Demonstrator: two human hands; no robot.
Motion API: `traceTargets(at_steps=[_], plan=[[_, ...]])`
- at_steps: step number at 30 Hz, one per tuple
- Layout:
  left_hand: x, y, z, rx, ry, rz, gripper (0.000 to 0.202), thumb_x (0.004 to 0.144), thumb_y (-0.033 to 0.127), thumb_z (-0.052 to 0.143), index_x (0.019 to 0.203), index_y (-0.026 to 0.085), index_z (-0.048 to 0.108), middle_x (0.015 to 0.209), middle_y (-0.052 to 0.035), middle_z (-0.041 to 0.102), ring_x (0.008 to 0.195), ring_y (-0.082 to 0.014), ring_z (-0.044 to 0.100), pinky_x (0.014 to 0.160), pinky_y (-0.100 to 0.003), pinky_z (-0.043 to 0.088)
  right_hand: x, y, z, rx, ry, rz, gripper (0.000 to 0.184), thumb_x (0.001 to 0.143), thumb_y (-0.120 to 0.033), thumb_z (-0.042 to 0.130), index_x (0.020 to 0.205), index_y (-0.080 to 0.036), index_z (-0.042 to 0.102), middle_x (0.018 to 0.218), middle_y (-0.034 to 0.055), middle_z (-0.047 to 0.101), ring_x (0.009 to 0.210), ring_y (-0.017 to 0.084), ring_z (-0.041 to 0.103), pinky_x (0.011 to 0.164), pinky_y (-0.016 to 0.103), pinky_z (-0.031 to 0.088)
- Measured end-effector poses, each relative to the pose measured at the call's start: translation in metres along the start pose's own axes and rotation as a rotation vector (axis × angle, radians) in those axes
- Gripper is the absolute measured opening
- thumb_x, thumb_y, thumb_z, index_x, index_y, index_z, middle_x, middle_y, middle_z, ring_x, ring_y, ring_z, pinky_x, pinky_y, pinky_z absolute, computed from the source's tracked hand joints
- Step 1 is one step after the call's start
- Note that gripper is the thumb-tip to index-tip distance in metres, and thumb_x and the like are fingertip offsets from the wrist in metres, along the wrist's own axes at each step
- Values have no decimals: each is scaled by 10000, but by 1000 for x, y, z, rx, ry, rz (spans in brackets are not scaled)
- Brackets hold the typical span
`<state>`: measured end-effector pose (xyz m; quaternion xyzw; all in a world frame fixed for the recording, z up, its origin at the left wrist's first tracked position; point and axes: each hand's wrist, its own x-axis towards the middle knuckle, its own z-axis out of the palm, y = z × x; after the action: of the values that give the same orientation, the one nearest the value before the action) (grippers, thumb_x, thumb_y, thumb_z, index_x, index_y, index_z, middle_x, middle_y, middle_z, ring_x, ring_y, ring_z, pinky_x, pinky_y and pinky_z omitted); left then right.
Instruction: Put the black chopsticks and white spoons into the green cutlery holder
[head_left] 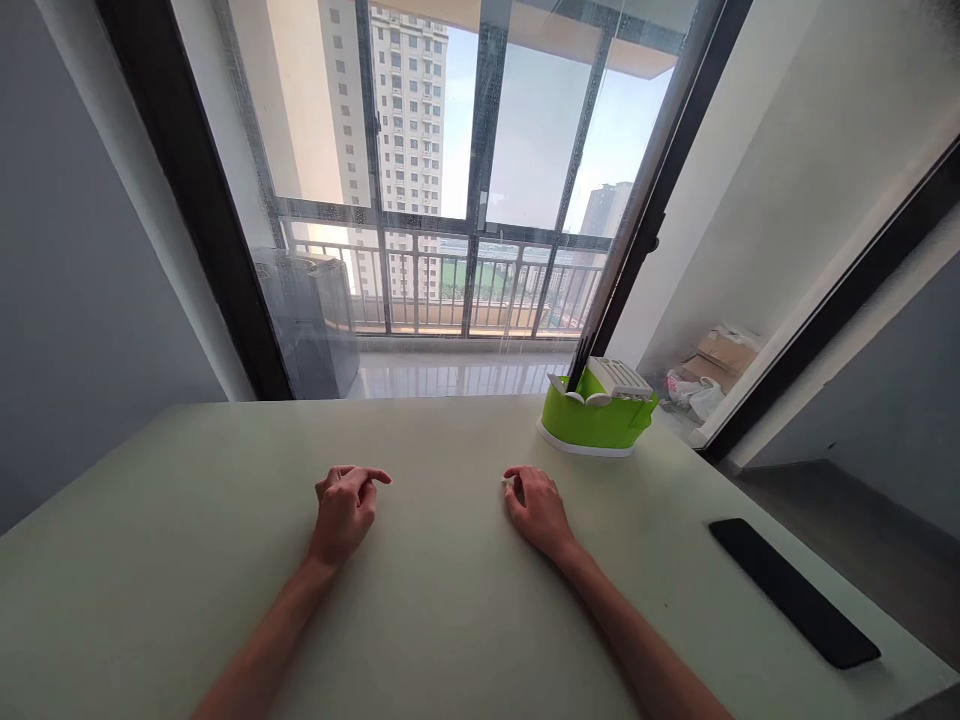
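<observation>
My left hand point(345, 510) rests on the pale green tabletop point(435, 600), left of the middle. Its index finger stretches out to the right while the other fingers bend loosely; I see nothing held in it. Across a gap, my right hand point(536, 505) lies on the table with its fingers curled in toward the thumb. A small whitish spot shows at those fingertips, too small to tell whether it is a nail or an object. Nearest to the right hand, beyond it, stands a green organizer point(592, 422) with a white base, white round parts and dark upright sticks.
A long black pad point(791, 592) lies near the table's right edge. Behind the table are a dark-framed glass door point(247, 300) and a balcony with a railing. A grey appliance point(319, 325) stands there on the left; cardboard and bags point(712, 370) lie on the right.
</observation>
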<state>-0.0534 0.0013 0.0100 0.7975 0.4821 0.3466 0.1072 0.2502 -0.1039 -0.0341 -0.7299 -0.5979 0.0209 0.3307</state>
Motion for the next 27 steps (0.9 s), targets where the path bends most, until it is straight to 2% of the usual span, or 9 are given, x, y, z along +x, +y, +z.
traceTargets(at_steps=[4,8,13,16,21,27], plan=[[1,-1,-1,-23,-48,19,366,876,247,409,912,232,773,702,-42,716,884,-263,642,904,-396,415,0,0,0,1,0,2,239,933,-237,500,1092,-200,675,922,50,709,936,229,638,905,344,432],[0,2,-3,-41,-41,32,371,889,266,402,925,225,769,724,-34,722,755,-231,638,814,-349,464,0,0,0,-2,5,0,241,933,-238,501,1093,-200,678,921,53,712,930,227,642,904,340,439],[-1,4,-3,-55,-24,10,374,905,261,394,962,217,761,696,-2,681,541,-167,535,637,-286,449,0,2,1,-5,10,-2,241,926,-235,508,1088,-207,685,917,49,715,924,225,648,899,334,442],[-2,4,-3,-74,-17,4,381,918,270,388,994,206,755,696,5,664,485,-143,461,589,-274,421,0,2,2,-3,8,-1,242,927,-236,510,1093,-206,683,922,48,715,926,224,644,910,337,436],[-2,5,-3,-79,-14,-32,388,937,292,381,1075,205,734,603,33,564,503,-158,470,615,-278,425,0,3,2,1,4,4,243,934,-236,505,1099,-200,680,925,49,711,929,228,642,908,341,431],[0,6,-3,-24,33,53,378,922,258,382,1008,209,746,672,-17,650,765,-218,630,853,-348,438,0,2,1,9,-2,3,235,936,-233,506,1097,-200,674,921,47,707,934,228,638,918,338,427]])
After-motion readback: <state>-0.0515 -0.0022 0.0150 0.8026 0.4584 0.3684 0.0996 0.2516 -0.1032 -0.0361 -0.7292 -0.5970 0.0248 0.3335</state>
